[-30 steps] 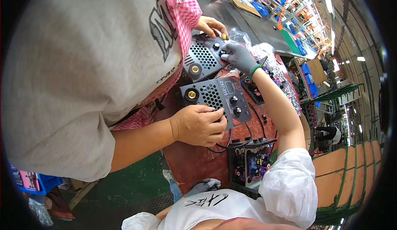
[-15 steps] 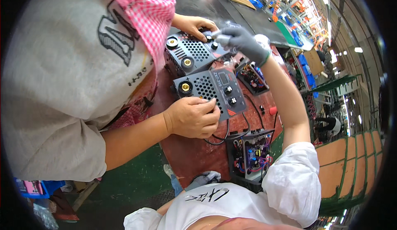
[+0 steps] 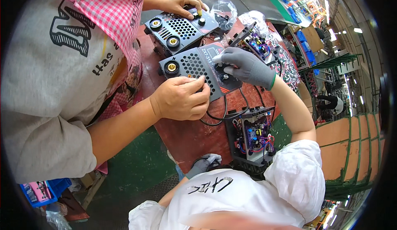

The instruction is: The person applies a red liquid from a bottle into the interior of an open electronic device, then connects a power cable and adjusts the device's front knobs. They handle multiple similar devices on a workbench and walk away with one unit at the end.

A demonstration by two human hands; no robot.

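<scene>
My right hand (image 3: 245, 66), in a grey glove, reaches up to a black perforated front panel (image 3: 194, 66) lying on the red-brown table (image 3: 194, 135). Its fingertips pinch a black knob (image 3: 219, 69) on that panel. A co-worker's bare hand (image 3: 180, 98) rests on the panel's near left edge, beside a brass socket (image 3: 171, 68). Black cables (image 3: 225, 113) run from the panel to an open circuit board unit (image 3: 252, 134). My left hand (image 3: 203, 164), also gloved, sits low at the table's edge with curled fingers, partly hidden by my white shirt.
A second black panel (image 3: 178, 27) lies farther away, the co-worker's other hand (image 3: 182, 3) on its knob. Clear plastic bags (image 3: 225, 10) and another board (image 3: 258, 44) lie beyond. The co-worker's grey-shirted body fills the left. Blue bins (image 3: 39, 190) stand on the green floor.
My right hand has come from the far panel's edge down onto the near panel's knob. The co-worker's hand stays on the near panel. The view has closed in.
</scene>
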